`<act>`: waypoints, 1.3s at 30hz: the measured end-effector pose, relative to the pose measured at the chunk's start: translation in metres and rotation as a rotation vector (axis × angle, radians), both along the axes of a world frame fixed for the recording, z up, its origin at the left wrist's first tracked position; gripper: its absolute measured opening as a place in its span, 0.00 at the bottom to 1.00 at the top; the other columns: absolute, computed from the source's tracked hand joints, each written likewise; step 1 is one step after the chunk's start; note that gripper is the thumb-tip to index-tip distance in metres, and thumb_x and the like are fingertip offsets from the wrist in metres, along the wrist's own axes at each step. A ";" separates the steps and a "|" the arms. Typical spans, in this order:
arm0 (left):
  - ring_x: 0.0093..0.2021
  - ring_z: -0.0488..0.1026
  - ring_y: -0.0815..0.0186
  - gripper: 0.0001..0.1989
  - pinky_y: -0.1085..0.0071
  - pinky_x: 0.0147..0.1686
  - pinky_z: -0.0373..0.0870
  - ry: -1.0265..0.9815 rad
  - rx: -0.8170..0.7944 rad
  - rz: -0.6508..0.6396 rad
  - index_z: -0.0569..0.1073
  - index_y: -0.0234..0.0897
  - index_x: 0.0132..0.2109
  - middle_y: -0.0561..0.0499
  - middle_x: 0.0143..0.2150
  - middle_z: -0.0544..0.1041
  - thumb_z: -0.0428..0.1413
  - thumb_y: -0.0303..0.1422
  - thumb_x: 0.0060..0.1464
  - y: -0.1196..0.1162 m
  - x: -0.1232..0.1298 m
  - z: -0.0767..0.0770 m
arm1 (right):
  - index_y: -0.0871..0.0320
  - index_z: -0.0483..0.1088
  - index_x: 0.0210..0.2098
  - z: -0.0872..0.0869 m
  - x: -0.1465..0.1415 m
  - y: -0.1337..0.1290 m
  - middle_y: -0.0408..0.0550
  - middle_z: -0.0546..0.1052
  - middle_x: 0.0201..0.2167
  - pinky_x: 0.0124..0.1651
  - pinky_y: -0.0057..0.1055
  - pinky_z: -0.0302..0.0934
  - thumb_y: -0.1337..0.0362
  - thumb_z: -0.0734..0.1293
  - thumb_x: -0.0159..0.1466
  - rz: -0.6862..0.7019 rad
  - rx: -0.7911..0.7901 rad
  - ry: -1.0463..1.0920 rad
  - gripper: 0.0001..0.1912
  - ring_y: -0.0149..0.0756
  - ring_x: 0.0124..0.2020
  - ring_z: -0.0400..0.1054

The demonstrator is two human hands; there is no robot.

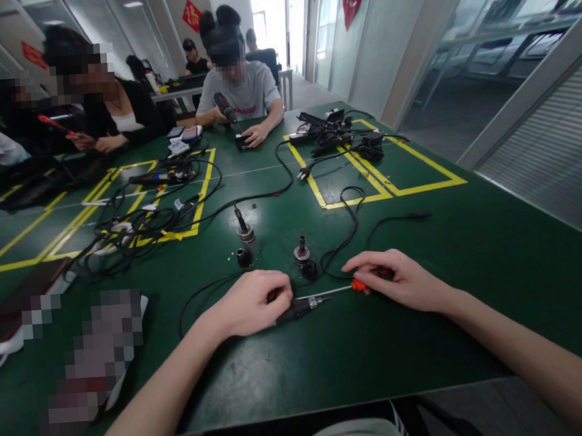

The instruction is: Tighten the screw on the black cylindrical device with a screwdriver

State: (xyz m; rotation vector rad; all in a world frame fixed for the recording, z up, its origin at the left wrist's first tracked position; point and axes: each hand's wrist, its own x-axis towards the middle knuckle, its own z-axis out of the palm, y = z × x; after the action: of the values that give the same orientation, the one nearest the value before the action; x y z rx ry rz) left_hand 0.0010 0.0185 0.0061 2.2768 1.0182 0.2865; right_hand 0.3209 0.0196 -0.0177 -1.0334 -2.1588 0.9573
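My left hand (pixel 259 301) is curled over a black tool (pixel 297 308) with a metal collar and a thin tip that points right; its back end is hidden under my palm. My right hand (pixel 400 280) is closed round the orange-red and black handle of a screwdriver (pixel 359 285). Its thin shaft runs left towards my left fingers, just above the black tool. Beyond my left hand stands a metal shaft piece (pixel 245 231), with a small black collar (pixel 244 256) beside it. A shorter metal piece (pixel 302 252) stands between my hands, next to a black ring (pixel 309 269).
Black cables (pixel 126 219) lie tangled at left. More black tools and cords (pixel 329 132) pile up at far right inside yellow tape (pixel 428 186). A blurred flat object (pixel 96 358) lies at near left. Across the green table (pixel 406 369), a person (pixel 239 89) holds a power drill (pixel 225 107).
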 end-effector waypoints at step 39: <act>0.25 0.62 0.69 0.17 0.70 0.32 0.53 0.072 -0.044 0.131 0.69 0.38 0.27 0.57 0.23 0.67 0.53 0.35 0.67 0.003 0.003 -0.005 | 0.56 0.82 0.49 0.004 -0.002 -0.001 0.46 0.81 0.30 0.32 0.31 0.68 0.47 0.68 0.74 0.004 -0.047 0.017 0.20 0.35 0.28 0.73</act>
State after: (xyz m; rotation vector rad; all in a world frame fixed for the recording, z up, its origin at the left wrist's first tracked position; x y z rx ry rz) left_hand 0.0044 0.0212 0.0015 2.1986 1.2009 0.2352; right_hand 0.3192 0.0183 -0.0138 -1.0394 -2.1347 1.0193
